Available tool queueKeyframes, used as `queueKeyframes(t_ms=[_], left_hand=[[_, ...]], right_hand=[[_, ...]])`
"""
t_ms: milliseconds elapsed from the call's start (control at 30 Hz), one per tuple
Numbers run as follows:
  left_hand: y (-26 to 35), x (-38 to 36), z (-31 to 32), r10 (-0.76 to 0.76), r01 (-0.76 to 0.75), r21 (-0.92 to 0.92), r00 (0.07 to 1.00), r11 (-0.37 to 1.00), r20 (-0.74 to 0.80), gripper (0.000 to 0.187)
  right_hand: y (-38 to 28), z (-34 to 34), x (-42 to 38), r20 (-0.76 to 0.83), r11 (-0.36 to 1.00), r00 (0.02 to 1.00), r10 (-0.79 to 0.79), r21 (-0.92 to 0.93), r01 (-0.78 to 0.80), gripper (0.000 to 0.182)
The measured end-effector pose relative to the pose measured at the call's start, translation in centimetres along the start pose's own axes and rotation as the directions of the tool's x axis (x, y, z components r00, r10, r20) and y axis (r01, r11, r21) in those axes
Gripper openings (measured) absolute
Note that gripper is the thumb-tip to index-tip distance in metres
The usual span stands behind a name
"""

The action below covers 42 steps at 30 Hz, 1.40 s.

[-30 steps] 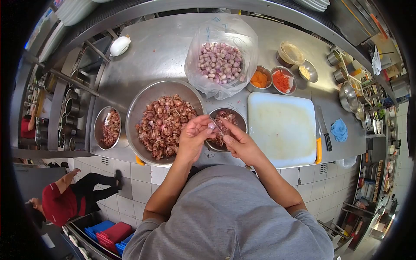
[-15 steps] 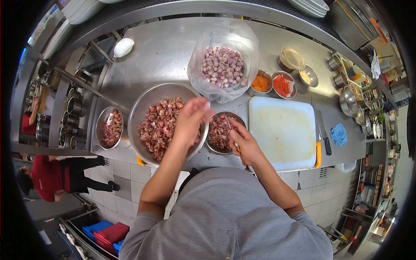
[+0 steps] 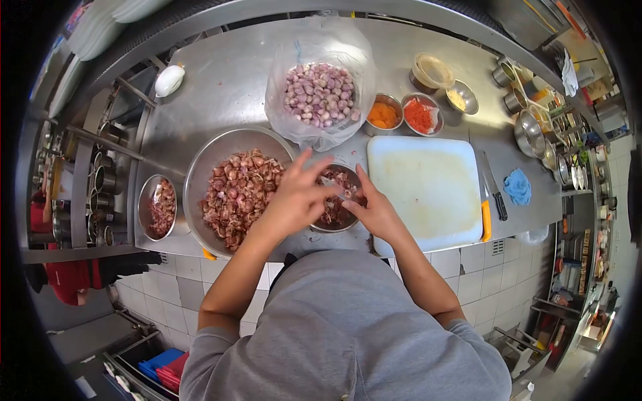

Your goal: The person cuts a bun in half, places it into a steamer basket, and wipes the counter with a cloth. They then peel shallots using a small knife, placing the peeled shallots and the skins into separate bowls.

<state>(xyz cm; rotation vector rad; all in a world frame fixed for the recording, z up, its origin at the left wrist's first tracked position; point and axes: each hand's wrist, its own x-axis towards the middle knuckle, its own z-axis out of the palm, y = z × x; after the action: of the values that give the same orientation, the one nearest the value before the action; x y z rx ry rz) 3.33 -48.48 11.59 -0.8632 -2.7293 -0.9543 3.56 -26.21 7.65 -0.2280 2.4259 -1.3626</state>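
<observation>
My left hand (image 3: pixel 299 202) is over the gap between a large steel bowl of unpeeled shallots (image 3: pixel 244 187) and a smaller steel bowl (image 3: pixel 334 227) of reddish skins. Its fingers are spread, and its thumb reaches toward my right hand. My right hand (image 3: pixel 378 212) curls at the small bowl's right rim, index finger raised and thumb pointing left. A thin greyish blade (image 3: pixel 334 184), seemingly of a small knife, shows between the hands; its handle is hidden. Beyond them stands a clear plastic bag (image 3: pixel 273 100) with peeled shallots (image 3: pixel 319 93) inside.
At right lies a white cutting board (image 3: pixel 424 190), then a large knife (image 3: pixel 495 190) and a blue cloth (image 3: pixel 517 186). Behind are bowls of orange pieces (image 3: pixel 383 115) and red shreds (image 3: pixel 420 116). An oval bowl of skins (image 3: pixel 160 208) sits left. A person in red (image 3: pixel 65 281) stands beyond.
My left hand has lowered and spread its fingers, coming closer to my right hand. The small knife's yellow handle, visible before in my right hand, is now out of sight. The view has shifted slightly.
</observation>
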Motion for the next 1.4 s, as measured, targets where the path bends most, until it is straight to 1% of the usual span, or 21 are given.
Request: queueKeyframes(t_ms=[33, 133, 300, 433, 500, 533, 600, 633, 733, 767, 833, 867, 967, 1000, 1067, 1133, 1200, 1233, 1333, 1367, 1400], left_hand=[[0.9, -0.4, -0.1, 0.006, -0.008, 0.024, 0.994, 1.0, 0.114, 0.044], [-0.3, -1.5, 0.8, -0.042, 0.016, 0.128, 0.979, 0.992, 0.198, 0.051], [-2.1, -1.8, 1.0, -0.195, 0.167, 0.253, 0.977, 0.953, 0.088, 0.051], [-2.3, -2.4, 1.6, -0.176, 0.184, 0.095, 0.98, 0.978, -0.089, 0.03], [-2.6, -3.2, 1.5, -0.188, 0.198, 0.038, 0.967, 0.98, -0.17, 0.02], [-2.6, -3.5, 1.3, -0.24, 0.242, -0.016, 0.948, 0.97, -0.21, 0.015], [-3.0, -4.6, 1.2, -0.274, 0.269, -0.058, 0.913, 0.961, -0.304, 0.016], [-3.5, -5.3, 0.8, -0.281, 0.281, -0.047, 0.909, 0.959, -0.307, 0.016], [-5.9, -7.7, -1.1, -0.365, 0.368, -0.056, 0.868, 0.928, -0.337, 0.016], [-7.0, -8.5, -2.5, -0.463, 0.453, -0.103, 0.839, 0.886, -0.287, 0.019], [-10.7, -11.6, -3.9, -0.517, 0.562, 0.086, 0.802, 0.823, -0.299, 0.029], [-10.8, -12.1, -5.6, -0.648, 0.67, 0.048, 0.731, 0.741, -0.214, 0.032], [-11.5, -14.4, -6.0, -0.667, 0.669, 0.143, 0.742, 0.729, -0.069, 0.037], [-11.8, -15.5, -4.7, -0.584, 0.576, 0.28, 0.809, 0.768, -0.065, 0.038], [-9.2, -15.2, -3.7, -0.51, 0.492, 0.269, 0.86, 0.828, -0.004, 0.038], [-8.3, -14.7, -3.2, -0.426, 0.402, 0.25, 0.903, 0.881, 0.05, 0.039], [-8.3, -14.8, -3.1, -0.417, 0.419, -0.321, 0.905, 0.849, 0.078, 0.034], [-8.5, -15.0, -3.2, -0.419, 0.42, -0.321, 0.905, 0.849, 0.076, 0.034], [-10.3, -15.7, -4.2, -0.51, 0.521, -0.031, 0.819, 0.853, -0.263, 0.034], [-10.6, -15.9, -4.2, -0.51, 0.522, -0.03, 0.817, 0.852, -0.27, 0.034], [-10.6, -15.7, -4.4, -0.587, 0.613, 0.147, 0.787, 0.776, -0.189, 0.034]], right_hand=[[-0.5, -0.1, 0.1, 0.005, 1.0, 1.0, 0.004, -0.001, -0.004, 0.087], [-1.3, 0.3, 0.5, 0.1, 0.997, 0.995, -0.005, -0.072, 0.013, 0.091], [-2.1, 0.3, 0.6, 0.218, 0.988, 0.974, 0.056, -0.154, -0.022, 0.092], [-1.2, 0.0, 0.1, 0.199, 0.99, 0.979, 0.044, -0.137, -0.017, 0.09], [-0.5, 0.2, -0.2, 0.1, 0.994, 0.991, -0.093, -0.041, 0.098, 0.083], [-0.7, 0.3, -0.5, 0.041, 0.996, 0.996, -0.082, -0.028, 0.083, 0.06], [-0.2, 0.0, -0.2, 0.126, 0.988, 0.987, 0.1, -0.129, -0.083, 0.041], [0.1, 0.3, -0.3, 0.138, 0.99, 0.986, 0.091, -0.123, -0.074, 0.041], [0.3, 1.4, -0.6, 0.081, 0.982, 0.984, 0.16, 0.09, -0.167, 0.02], [0.5, 1.6, -0.4, 0.087, 0.982, 0.983, 0.159, 0.091, -0.167, 0.02], [1.0, 2.0, 0.0, 0.071, 0.995, 0.993, 0.093, -0.044, -0.09, 0.028], [0.7, 2.2, 0.2, 0.075, 0.995, 0.993, 0.094, -0.046, -0.09, 0.028], [-0.6, 2.6, 1.1, 0.031, 0.996, 0.999, 0.02, -0.088, -0.017, 0.028], [-1.2, 2.6, 1.3, 0.06, 0.991, 0.998, 0.036, -0.133, -0.028, 0.027], [-1.2, 3.1, 1.3, 0.088, 0.984, 0.995, 0.056, -0.176, -0.039, 0.028], [-0.9, 3.9, 1.5, 0.007, 0.999, 0.999, -0.043, 0.014, 0.043, 0.04], [-0.8, 3.9, 1.4, 0.014, 0.999, 1.0, -0.021, -0.023, 0.022, 0.044], [-0.8, 3.9, 1.3, 0.022, 0.998, 1.0, 0.004, -0.061, -0.003, 0.049], [-1.3, 3.7, 1.0, 0.041, 0.993, 0.998, 0.053, -0.111, -0.048, 0.049], [-1.1, 3.8, 1.0, 0.044, 0.993, 0.998, 0.046, -0.113, -0.041, 0.049], [-0.8, 4.0, 1.0, 0.053, 0.998, 0.999, 0.002, -0.065, 0.001, 0.05]])
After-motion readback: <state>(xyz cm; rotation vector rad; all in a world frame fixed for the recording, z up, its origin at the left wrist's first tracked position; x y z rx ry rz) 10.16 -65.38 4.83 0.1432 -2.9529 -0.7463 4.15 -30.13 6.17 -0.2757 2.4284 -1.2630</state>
